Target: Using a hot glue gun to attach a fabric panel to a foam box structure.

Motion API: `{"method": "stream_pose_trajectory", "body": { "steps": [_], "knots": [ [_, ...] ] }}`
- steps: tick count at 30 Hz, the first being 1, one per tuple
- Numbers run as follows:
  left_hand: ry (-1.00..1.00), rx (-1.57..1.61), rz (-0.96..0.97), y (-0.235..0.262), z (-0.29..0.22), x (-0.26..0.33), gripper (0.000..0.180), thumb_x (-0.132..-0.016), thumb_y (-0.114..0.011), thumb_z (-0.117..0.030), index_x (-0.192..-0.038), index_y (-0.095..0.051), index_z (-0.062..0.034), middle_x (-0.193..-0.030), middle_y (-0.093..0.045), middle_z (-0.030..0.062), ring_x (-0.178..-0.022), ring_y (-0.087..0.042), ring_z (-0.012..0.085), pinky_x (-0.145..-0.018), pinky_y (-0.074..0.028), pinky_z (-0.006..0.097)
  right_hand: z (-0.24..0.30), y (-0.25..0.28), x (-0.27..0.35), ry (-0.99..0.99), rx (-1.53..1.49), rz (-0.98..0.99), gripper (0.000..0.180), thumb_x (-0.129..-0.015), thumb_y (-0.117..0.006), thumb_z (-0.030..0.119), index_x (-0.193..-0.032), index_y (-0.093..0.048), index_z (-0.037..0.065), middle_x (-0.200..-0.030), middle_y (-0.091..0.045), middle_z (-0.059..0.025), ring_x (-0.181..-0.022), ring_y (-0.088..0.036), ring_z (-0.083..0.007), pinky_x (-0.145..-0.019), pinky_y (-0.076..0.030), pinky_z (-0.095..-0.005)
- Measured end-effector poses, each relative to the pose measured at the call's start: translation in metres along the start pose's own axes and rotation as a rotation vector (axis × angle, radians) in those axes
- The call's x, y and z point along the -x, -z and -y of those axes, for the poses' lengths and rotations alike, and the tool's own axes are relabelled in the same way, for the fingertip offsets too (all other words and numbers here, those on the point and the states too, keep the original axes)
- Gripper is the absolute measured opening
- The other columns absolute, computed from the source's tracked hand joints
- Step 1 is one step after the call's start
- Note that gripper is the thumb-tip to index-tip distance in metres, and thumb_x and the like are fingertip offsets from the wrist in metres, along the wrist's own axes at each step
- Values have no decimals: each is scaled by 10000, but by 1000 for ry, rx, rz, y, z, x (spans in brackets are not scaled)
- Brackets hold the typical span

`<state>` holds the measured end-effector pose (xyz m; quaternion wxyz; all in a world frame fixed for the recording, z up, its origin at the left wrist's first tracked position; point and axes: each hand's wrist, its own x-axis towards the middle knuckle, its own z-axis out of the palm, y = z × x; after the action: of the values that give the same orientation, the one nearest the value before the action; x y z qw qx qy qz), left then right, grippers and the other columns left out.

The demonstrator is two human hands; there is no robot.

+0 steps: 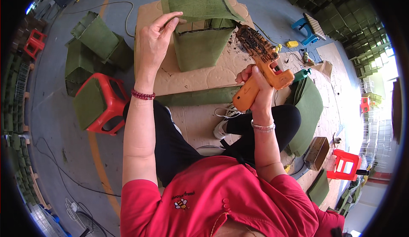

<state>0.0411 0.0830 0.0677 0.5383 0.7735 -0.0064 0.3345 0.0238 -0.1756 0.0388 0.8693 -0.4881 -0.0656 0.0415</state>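
Note:
My right hand [263,93] is wrapped round the handle of an orange glue gun [269,68]. Dark, crusted residue covers the gun's front end, which points up and to the left, close to a green mesh box [201,51]. At the near-left corner of the box's raised green flap [194,7], the thumb and fingers of my left hand [153,41] pinch its edge. A dark line runs along the box's upper edge below the flap, with a gap between the two. The box lies on a cardboard-topped work surface [155,77] in front of my knees.
Green mesh boxes [96,39] stand to the left beside a red stool [114,105]. Flat green sheets [309,109] are stacked at my right, near a green bottle [301,75]. Cables [64,171] trail over the floor. A blue stool [304,30] stands at the far right.

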Motion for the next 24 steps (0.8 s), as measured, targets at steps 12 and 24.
{"method": "stream_pose_trajectory", "body": {
  "steps": [12,24],
  "knots": [
    [-39,-27,0,1,4,4,188,-915,-622,-201,-1049,-717,-110,-599,-323,-101,-552,-246,21,-489,-186,229,14,2,8,-30,57,4,146,-876,-571,90,-966,-499,2,-746,-525,-83,-678,-536,-195,-630,-477,-344],
    [-42,-21,4,1,5,1,200,-917,-615,-205,-1054,-712,-96,-609,-411,-93,-545,-273,14,-483,-206,222,15,1,-1,-24,133,21,162,-901,-528,135,-1004,-489,16,-808,-511,-80,-722,-493,-196,-650,-456,-370]
  ]
}}
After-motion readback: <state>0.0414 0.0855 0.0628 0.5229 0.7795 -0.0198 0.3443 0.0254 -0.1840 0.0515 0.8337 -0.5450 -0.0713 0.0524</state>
